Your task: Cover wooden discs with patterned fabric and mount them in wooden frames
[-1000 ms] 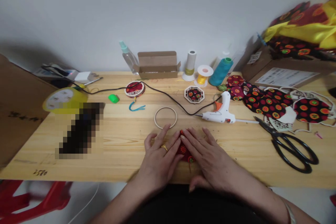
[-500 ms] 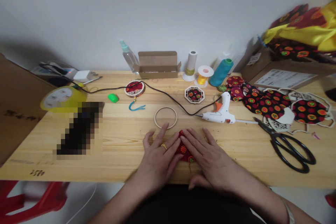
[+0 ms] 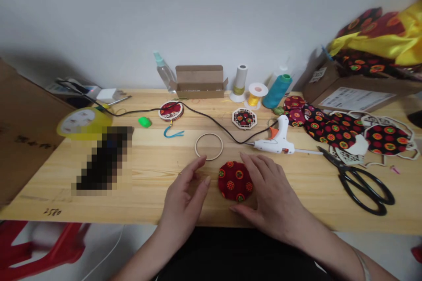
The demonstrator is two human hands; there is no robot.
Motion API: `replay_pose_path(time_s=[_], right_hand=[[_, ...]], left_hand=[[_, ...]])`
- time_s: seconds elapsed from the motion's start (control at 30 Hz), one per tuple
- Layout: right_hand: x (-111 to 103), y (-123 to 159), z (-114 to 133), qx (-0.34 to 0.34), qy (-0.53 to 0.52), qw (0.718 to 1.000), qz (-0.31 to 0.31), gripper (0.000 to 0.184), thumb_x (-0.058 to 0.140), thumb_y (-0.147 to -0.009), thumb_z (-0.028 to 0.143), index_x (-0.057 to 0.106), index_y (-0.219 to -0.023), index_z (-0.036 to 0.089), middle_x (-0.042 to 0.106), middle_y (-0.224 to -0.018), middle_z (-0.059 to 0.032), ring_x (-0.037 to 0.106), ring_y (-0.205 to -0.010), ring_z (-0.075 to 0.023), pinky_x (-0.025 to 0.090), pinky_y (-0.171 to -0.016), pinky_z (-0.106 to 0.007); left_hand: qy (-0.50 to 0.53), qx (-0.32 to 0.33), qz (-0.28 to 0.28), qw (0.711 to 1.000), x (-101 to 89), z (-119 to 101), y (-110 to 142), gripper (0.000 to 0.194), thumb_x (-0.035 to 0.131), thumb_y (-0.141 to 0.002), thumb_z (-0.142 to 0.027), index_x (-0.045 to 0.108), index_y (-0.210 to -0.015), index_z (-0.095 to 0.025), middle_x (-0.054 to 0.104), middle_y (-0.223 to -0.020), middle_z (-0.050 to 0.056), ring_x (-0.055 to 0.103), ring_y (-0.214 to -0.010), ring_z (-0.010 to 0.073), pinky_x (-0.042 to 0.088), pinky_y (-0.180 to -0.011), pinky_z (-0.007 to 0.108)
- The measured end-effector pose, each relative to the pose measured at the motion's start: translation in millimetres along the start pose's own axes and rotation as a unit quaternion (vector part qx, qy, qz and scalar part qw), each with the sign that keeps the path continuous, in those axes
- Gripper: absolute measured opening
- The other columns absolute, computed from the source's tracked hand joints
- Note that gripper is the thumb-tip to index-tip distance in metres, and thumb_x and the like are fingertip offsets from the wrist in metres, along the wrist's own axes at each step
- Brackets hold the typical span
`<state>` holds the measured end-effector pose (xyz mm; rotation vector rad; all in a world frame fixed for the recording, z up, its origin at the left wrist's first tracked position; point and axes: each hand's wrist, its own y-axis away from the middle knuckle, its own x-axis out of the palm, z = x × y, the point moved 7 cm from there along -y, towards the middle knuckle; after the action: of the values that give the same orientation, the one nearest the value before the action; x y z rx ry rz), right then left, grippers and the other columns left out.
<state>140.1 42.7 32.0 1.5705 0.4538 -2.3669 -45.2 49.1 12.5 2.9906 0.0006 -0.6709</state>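
Observation:
A round dark-red fabric disc (image 3: 235, 181) with orange and green flower prints lies flat on the wooden table before me. My right hand (image 3: 268, 189) rests at its right edge, thumb and fingers apart around that side. To the left of the disc, and apart from it, is my left hand (image 3: 187, 193), its fingers loosely bent and holding nothing. Just beyond the left fingertips lies a thin pale wooden ring (image 3: 209, 158). A white glue gun (image 3: 275, 142) with an orange trigger lies on its side past my right hand.
Black scissors (image 3: 359, 180) and patterned fabric pieces (image 3: 332, 129) lie to the right. Thread spools (image 3: 278, 91), a small open cardboard box (image 3: 199, 92) and a spray bottle (image 3: 164, 72) stand along the wall. A black cord (image 3: 211, 116) crosses the table. A round tasselled ornament (image 3: 170, 110) lies further back.
Both hands were laid flat over the fabric disc. My left hand has lifted away to the left, and my right has shifted to the disc's right edge, uncovering most of it.

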Motion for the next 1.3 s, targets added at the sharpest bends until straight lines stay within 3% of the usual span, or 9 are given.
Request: replay_pose_path(time_s=[0.3,0.53,0.73,0.97,1.1,1.3], right_hand=[[4.1,-6.3,3.7,-0.008,0.034,0.999,0.035,0.092,0.07,-0.068,0.042,0.028,-0.145,0.013,0.054,-0.127,-0.0168,0.047,-0.113,-0.0335,0.04,-0.094,-0.05],[1.9,-12.9,4.9,-0.015,0.053,0.997,0.045,0.086,0.068,-0.071,0.038,0.031,-0.143,0.011,0.058,-0.12,-0.0168,0.051,-0.105,-0.033,0.043,-0.087,-0.049],[2.7,-16.1,8.2,-0.022,0.083,0.995,0.059,0.088,0.068,-0.072,0.039,0.028,-0.144,0.007,0.059,-0.114,-0.0188,0.052,-0.101,-0.0338,0.045,-0.084,-0.05],[1.7,-15.6,8.4,-0.047,0.081,0.995,0.033,0.094,0.068,-0.071,0.04,0.02,-0.145,0.005,0.058,-0.115,-0.0204,0.053,-0.101,-0.0338,0.046,-0.083,-0.048],[0.3,-9.9,8.3,-0.074,0.061,0.995,0.006,0.095,0.067,-0.072,0.039,0.015,-0.145,0.006,0.058,-0.116,-0.019,0.053,-0.103,-0.0323,0.045,-0.087,-0.047],[-0.9,-1.8,6.5,-0.101,0.071,0.991,-0.046,0.082,0.063,-0.076,0.036,0.025,-0.141,0.003,0.058,-0.117,-0.0202,0.05,-0.109,-0.0332,0.041,-0.093,-0.05]], left_hand=[[0.096,-0.059,0.018,0.993,4.8,6.6,1.7,0.044,0.058,-0.084,-0.038,0.053,-0.124,-0.02,0.06,-0.128,0.009,0.056,-0.117,0.022,0.042,-0.102,0.042],[0.152,-0.085,0.024,0.984,4.3,2.0,-1.2,0.044,0.062,-0.079,-0.036,0.055,-0.119,-0.018,0.062,-0.127,0.01,0.058,-0.118,0.0208,0.045,-0.101,0.036],[0.221,-0.123,0.03,0.967,5.4,0.5,-4.8,0.043,0.07,-0.074,-0.035,0.06,-0.112,-0.018,0.067,-0.12,0.01,0.06,-0.114,0.0235,0.046,-0.1,0.038],[0.304,-0.145,0.068,0.939,13.6,4.3,-9.0,0.036,0.071,-0.076,-0.032,0.063,-0.109,-0.018,0.067,-0.119,0.01,0.06,-0.115,0.0249,0.047,-0.099,0.04],[0.301,-0.156,0.066,0.939,17.2,3.1,-11.6,0.043,0.075,-0.07,-0.027,0.061,-0.108,-0.015,0.067,-0.119,0.012,0.062,-0.112,0.0244,0.048,-0.098,0.039],[0.261,-0.164,0.083,0.948,29.8,-1.6,-18.0,0.054,0.077,-0.063,-0.02,0.059,-0.113,-0.013,0.071,-0.109,0.013,0.067,-0.102,0.0251,0.052,-0.091,0.041]])
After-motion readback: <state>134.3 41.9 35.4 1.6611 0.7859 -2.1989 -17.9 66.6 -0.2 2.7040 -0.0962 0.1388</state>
